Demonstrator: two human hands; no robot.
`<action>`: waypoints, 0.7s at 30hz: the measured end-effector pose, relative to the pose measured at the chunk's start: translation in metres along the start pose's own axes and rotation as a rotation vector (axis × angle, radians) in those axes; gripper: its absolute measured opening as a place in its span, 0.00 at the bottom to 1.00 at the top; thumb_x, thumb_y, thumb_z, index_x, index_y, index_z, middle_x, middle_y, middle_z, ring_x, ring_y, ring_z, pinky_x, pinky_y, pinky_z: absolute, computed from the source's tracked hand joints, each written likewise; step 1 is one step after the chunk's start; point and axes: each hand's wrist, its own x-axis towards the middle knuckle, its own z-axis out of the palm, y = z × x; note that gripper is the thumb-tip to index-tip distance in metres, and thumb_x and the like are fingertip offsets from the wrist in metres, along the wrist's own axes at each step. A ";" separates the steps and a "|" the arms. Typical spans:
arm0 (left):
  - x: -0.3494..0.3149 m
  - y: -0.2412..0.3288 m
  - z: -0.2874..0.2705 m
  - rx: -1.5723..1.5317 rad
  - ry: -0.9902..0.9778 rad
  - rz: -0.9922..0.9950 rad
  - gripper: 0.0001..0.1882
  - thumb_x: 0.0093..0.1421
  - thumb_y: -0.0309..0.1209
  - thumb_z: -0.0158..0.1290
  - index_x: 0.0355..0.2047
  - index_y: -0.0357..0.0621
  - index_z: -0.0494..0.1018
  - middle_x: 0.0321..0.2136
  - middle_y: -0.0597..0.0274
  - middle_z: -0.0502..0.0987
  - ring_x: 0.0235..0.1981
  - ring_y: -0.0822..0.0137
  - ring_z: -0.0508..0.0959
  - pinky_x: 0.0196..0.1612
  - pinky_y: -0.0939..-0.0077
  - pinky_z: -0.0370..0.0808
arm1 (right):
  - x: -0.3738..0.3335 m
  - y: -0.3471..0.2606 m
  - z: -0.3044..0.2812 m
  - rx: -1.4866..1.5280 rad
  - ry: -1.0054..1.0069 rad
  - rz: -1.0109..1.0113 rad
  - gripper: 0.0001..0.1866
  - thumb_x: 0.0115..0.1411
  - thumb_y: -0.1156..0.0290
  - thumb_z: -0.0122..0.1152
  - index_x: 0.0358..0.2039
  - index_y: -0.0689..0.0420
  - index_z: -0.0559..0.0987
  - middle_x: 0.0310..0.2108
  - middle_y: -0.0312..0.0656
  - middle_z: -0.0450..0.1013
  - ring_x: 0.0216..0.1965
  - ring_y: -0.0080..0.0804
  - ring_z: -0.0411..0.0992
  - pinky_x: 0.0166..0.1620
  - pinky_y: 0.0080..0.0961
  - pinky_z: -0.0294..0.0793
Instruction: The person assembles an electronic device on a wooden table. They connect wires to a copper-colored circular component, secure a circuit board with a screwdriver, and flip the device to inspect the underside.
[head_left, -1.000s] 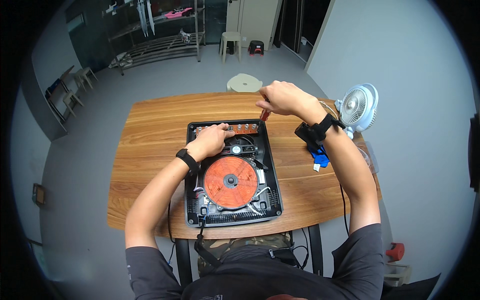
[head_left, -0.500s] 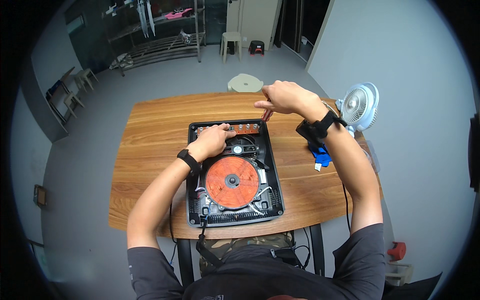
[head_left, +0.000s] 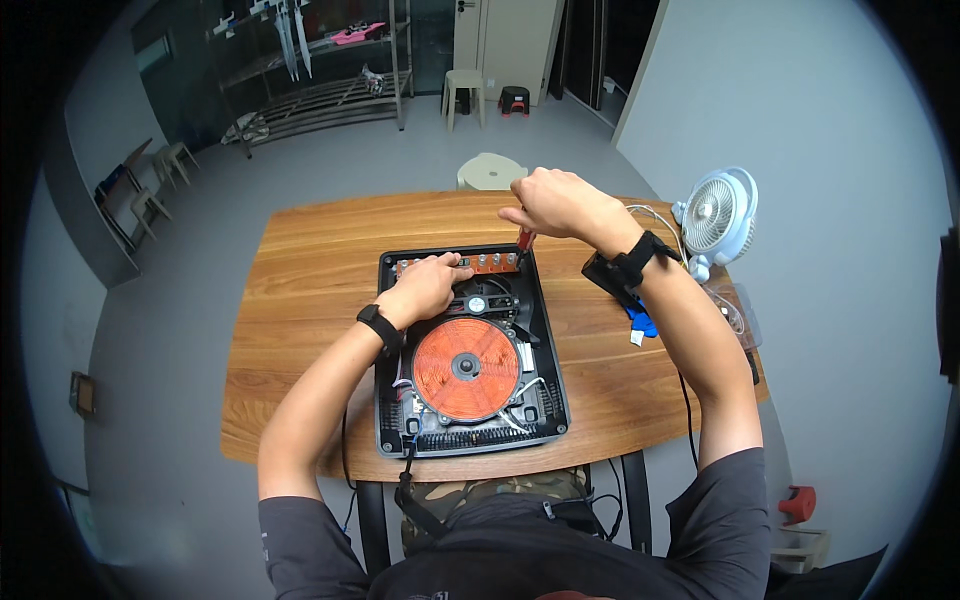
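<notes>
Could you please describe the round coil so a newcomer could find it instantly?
On the wooden table lies a black housing. Inside, nearer the person than the left hand, sits the round coil: a large orange disc with a dark hub, unlike the narrow orange strip under that hand.

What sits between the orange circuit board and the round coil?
In the head view, a black fan with a pale round centre lies between the circuit board and the coil; the left hand covers the left part of that stretch.
</notes>
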 end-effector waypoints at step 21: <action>0.000 0.002 -0.007 0.005 -0.049 0.008 0.30 0.58 0.24 0.51 0.63 0.57 0.74 0.67 0.53 0.68 0.65 0.48 0.70 0.63 0.40 0.70 | 0.001 0.023 0.003 0.166 -0.054 0.077 0.23 0.62 0.55 0.68 0.37 0.68 0.79 0.29 0.57 0.81 0.31 0.51 0.81 0.36 0.40 0.81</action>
